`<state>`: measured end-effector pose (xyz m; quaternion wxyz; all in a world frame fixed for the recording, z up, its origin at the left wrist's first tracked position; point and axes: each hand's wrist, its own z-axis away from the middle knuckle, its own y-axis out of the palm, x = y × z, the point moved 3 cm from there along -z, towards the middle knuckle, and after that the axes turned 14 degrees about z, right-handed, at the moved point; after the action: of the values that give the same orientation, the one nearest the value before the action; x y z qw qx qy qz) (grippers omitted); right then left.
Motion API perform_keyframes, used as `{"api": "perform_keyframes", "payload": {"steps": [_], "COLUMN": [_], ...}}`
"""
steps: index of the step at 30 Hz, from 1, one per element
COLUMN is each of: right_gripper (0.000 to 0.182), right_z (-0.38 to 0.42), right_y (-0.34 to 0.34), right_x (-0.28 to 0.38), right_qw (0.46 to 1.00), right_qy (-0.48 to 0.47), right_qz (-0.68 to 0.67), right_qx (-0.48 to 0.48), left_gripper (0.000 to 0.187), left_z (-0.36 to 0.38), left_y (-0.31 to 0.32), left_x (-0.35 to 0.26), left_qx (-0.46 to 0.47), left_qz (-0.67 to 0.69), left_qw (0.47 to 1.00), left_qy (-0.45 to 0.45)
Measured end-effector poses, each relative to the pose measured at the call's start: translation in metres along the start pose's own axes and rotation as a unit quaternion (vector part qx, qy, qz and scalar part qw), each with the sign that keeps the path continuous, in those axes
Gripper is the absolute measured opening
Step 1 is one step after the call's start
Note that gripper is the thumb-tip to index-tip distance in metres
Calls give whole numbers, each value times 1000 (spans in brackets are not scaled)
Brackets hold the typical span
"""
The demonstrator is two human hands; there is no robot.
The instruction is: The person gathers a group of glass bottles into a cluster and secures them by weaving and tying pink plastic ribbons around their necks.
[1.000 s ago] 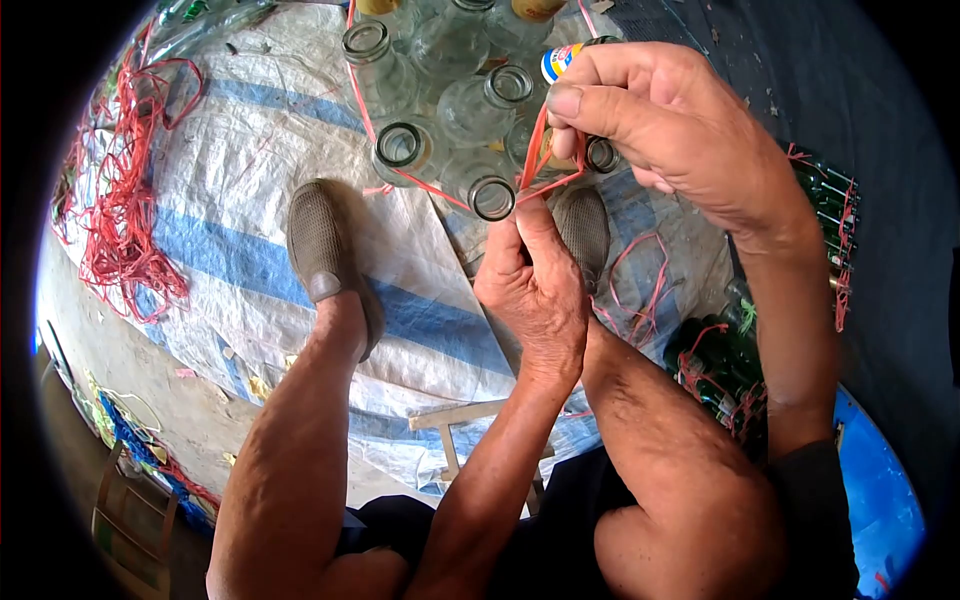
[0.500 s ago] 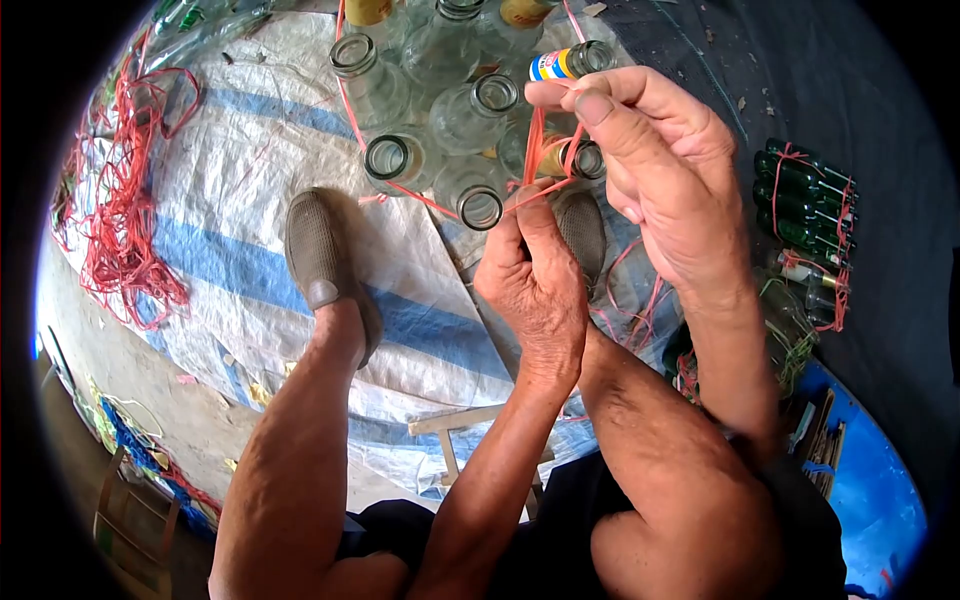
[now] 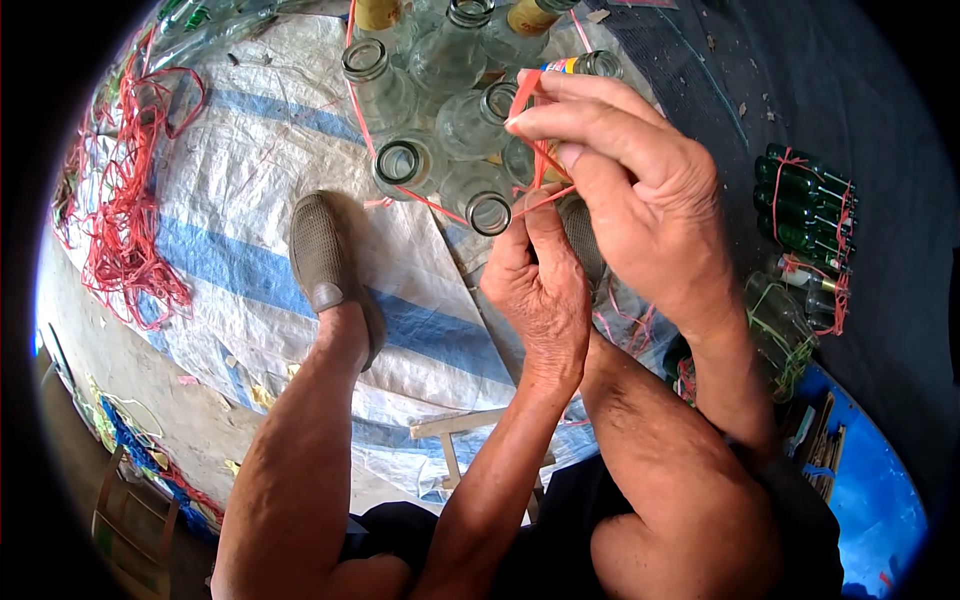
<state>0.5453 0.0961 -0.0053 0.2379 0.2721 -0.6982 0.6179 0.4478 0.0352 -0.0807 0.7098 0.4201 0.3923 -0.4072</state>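
Several clear glass bottles [image 3: 463, 190] stand upright in a cluster at the top centre. Pink-red plastic string [image 3: 437, 206] runs around their necks and shoulders. At the near edge of the cluster, my left hand [image 3: 540, 290] pinches the string close to the front bottle's mouth. My right hand [image 3: 650, 195] is above the right side of the bottles, palm down, with a strand of the string looped at its fingertips. The string is stretched between the two hands. Part of a bottle with a blue and yellow label [image 3: 562, 66] shows behind my right fingers.
A heap of red string [image 3: 125, 240] lies at left on the white and blue woven sheet [image 3: 260, 190]. On the dark ground at right are tied green bottles [image 3: 795, 195] and clear ones beside them. A blue container [image 3: 880, 470] is lower right. My shoe [image 3: 325, 245] stands near the cluster.
My right hand has turned from palm visible to palm down and shifted slightly lower, carrying the strand left over the bottles. My left hand stays pinched almost in place.
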Motion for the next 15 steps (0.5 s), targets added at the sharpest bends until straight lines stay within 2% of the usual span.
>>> {"api": "perform_keyframes", "payload": {"steps": [2, 8, 11, 14, 15], "right_gripper": [33, 35, 35, 18, 21], "right_z": [-1, -6, -10, -15, -17], "right_y": [3, 9, 11, 15, 15], "right_x": [6, 16, 18, 18, 19], "right_qw": [999, 989, 981, 969, 970], "right_qy": [-23, -42, -61, -94, -91], "right_qz": [36, 139, 182, 226, 225], "right_qx": [-6, 14, 30, 18, 29], "left_gripper": [19, 18, 18, 16, 16], "left_z": [1, 1, 2, 1, 2], "left_y": [-2, -1, -5, -6, -7], "left_x": [3, 3, 7, 9, 9], "left_qx": [4, 9, 35, 37, 34], "left_qz": [17, 12, 17, 18, 8], "left_qw": [1000, 998, 998, 997, 997], "left_qy": [-3, 62, 50, 59, 61]}}
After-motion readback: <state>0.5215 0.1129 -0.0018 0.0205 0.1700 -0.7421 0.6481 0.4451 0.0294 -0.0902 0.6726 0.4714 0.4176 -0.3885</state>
